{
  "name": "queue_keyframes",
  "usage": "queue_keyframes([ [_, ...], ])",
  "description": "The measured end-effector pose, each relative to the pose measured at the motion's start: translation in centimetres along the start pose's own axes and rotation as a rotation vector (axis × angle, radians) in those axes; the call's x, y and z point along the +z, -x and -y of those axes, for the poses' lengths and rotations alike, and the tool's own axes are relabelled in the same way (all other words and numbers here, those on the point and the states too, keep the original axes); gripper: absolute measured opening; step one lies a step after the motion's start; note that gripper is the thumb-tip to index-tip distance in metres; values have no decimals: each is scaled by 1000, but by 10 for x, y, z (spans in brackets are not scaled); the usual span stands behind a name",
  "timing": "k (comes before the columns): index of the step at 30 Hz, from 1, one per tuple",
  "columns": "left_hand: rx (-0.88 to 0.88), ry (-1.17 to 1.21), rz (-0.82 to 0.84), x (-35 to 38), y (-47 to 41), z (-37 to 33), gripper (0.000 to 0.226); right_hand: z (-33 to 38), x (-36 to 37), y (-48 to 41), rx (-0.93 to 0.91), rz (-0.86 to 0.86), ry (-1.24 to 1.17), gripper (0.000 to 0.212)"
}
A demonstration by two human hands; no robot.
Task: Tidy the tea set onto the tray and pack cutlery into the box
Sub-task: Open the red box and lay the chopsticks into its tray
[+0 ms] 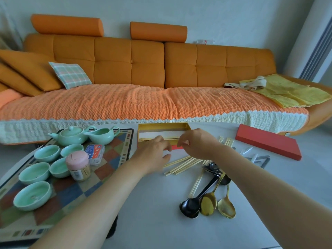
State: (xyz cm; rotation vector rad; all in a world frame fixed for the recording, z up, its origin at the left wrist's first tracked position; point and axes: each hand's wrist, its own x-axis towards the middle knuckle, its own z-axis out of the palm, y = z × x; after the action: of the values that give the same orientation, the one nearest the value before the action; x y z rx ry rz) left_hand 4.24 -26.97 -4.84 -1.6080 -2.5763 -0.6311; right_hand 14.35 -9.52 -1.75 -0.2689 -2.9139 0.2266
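Observation:
A gold-lined open box (pixel 162 127) with a red front wall stands at the table's far edge. A few pale chopsticks lie lengthwise inside it. My right hand (pixel 196 143) pinches their right end over the box. My left hand (pixel 154 153), slightly blurred, curls over the box's front wall with the thumb outside. More chopsticks (pixel 185 164) lie loose in front of the box. Black and gold spoons (pixel 208 201) lie nearer to me. On the left, the checkered tray (pixel 107 169) carries a green teapot (pixel 71 135), a pitcher (pixel 103 134) and several green cups (pixel 34 172).
A pink-lidded toothpick jar (pixel 79 165) and a small blue-and-white pack (pixel 95 151) also stand on the tray. The red box lid (pixel 267 141), white chopstick rests (pixel 248 151) and a grey metal frame (pixel 263 161) lie to the right. An orange sofa (pixel 143 69) runs behind the table.

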Motion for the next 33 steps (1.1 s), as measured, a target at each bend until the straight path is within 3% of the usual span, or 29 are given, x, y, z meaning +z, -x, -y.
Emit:
queue_keyframes([
  [4,25,-28,146,10,4,-15,40,-10,-3,16,73,199,41,41],
  [8,73,-119,165,14,4,-20,44,-24,0,24,127,278,65,50],
  [16,20,-62,115,10,4,-12,32,-23,9,18,122,237,13,24],
  [24,-69,8,-14,2,6,6,23,-6,8,8,22,60,-92,19],
  [33,-142,61,-355,-26,-3,46,17,-10,6,-14,150,-180,-226,35],
])
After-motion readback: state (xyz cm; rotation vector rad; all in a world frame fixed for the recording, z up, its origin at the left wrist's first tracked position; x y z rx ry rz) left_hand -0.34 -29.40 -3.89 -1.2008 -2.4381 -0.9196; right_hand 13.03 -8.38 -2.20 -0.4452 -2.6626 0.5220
